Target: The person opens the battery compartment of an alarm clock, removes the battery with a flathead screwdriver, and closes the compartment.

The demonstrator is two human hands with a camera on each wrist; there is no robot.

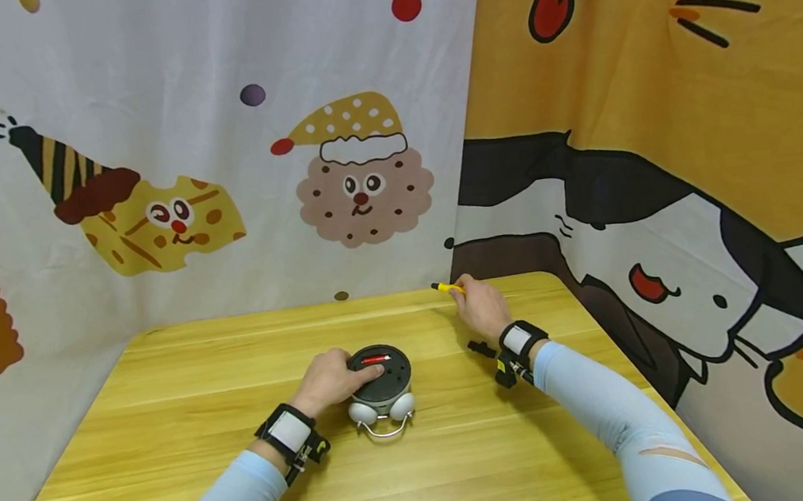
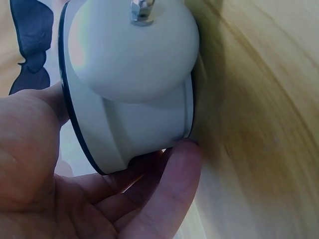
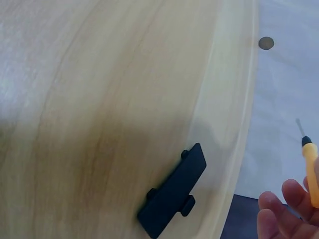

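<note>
A white alarm clock [image 1: 401, 388] lies back-up on the bench [image 1: 188, 399], near its middle; taking 12 o'clock as the far edge in the head view, its two white bells [image 1: 363, 413] and silver handle [image 1: 385, 433] point to 6 o'clock. In the black back [image 1: 394, 383], toward 12 o'clock, sits a red battery [image 1: 373, 359]. The left hand [image 1: 327, 383] grips the clock from 9 o'clock: its thumb lies across the back, and in the left wrist view the fingers [image 2: 174, 186] curl round the casing, one fingertip at the lower edge beside the bench.

Between 1 and 2 o'clock from the clock, well apart from it, the right hand [image 1: 483, 307] pinches a yellow screwdriver [image 1: 448, 287], its fingers closed round the handle and the dark collar toward 10 o'clock. In the right wrist view a thin shaft extends from that collar. Near 3 o'clock from the clock, a black battery cover [image 3: 172, 191] with small tabs rests on the bench.

Both forearms wear light blue sleeves [image 1: 588, 386] and strapped wrist cameras [image 1: 507, 366]. Beyond, at 12 o'clock, hangs a white cartoon cloth [image 1: 187, 68]; at 2 o'clock, an orange one with a cat [image 1: 691, 242].
</note>
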